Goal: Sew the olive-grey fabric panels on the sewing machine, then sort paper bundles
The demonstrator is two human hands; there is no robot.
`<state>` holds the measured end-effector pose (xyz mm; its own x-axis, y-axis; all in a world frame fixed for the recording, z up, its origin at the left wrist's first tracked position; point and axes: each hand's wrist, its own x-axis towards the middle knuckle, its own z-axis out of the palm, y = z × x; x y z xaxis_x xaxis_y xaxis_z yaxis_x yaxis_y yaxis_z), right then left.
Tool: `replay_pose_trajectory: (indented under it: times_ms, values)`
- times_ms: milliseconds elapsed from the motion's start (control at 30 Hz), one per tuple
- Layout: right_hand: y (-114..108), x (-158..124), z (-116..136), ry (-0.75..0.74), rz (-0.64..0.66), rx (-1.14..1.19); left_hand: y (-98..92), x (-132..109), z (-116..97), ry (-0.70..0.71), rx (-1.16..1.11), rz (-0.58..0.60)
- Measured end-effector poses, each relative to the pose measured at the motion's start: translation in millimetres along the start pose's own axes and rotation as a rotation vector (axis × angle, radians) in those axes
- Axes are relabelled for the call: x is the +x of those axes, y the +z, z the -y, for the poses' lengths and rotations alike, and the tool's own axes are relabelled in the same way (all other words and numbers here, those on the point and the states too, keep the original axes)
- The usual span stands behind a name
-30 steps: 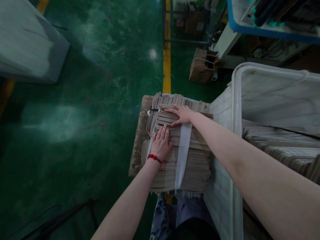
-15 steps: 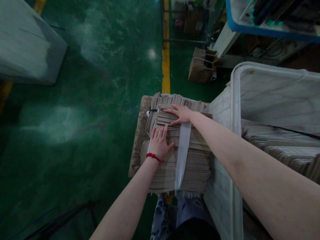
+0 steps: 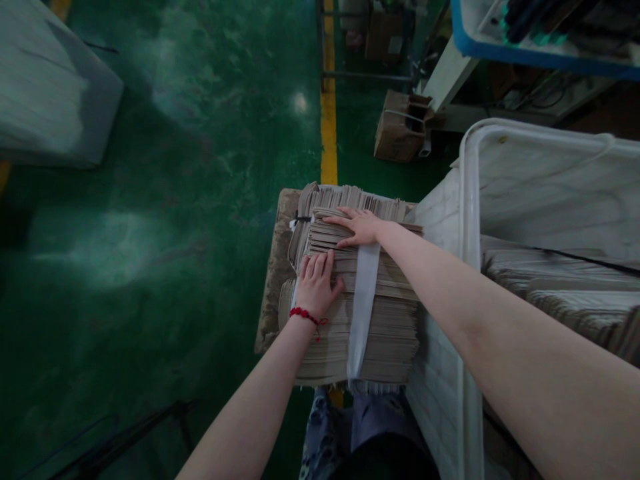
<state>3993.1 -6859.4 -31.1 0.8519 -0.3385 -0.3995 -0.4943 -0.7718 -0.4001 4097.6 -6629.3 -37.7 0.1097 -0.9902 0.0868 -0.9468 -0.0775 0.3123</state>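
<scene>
pressing down on the strapped stack of thin brown card sheets point(image 3: 387, 333), you have it resting on a worn wooden board point(image 3: 274, 280), just left of the white cart point(image 3: 469, 200). a white strap point(image 3: 363, 313) runs over it from far to near. your left hand point(image 3: 317, 287), with a red cord bracelet point(image 3: 304, 315) at the wrist, lies spread flat on top; your right hand point(image 3: 361, 227) is spread too, near the far edge, and neither pinches. this looks like squaring the bundle, and the uneven edges seem to call for even palm pressure.

Dim light, small glare point(image 3: 300, 103) and pale sheen point(image 3: 110, 248) on the green floor point(image 3: 200, 347), dark corners, warped edges
</scene>
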Motion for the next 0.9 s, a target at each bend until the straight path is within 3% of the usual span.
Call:
replay_pose_trajectory:
  times_ms: [167, 400, 900]
  values:
    - [0.4, -0.6, 1.8, 0.005, -0.007, -0.009, -0.7, 5.6, 0.0, -0.051, 0.013, -0.004]
    - [1.4, -2.0, 3.5, 0.007, -0.018, -0.021, 4.8, 5.1, 2.4, 0.028, -0.007, 0.001]
    - [1.5, -4.4, 2.2, -0.006, -0.028, -0.024, 7.9, 4.4, 1.4, 0.01, 0.022, 0.026]
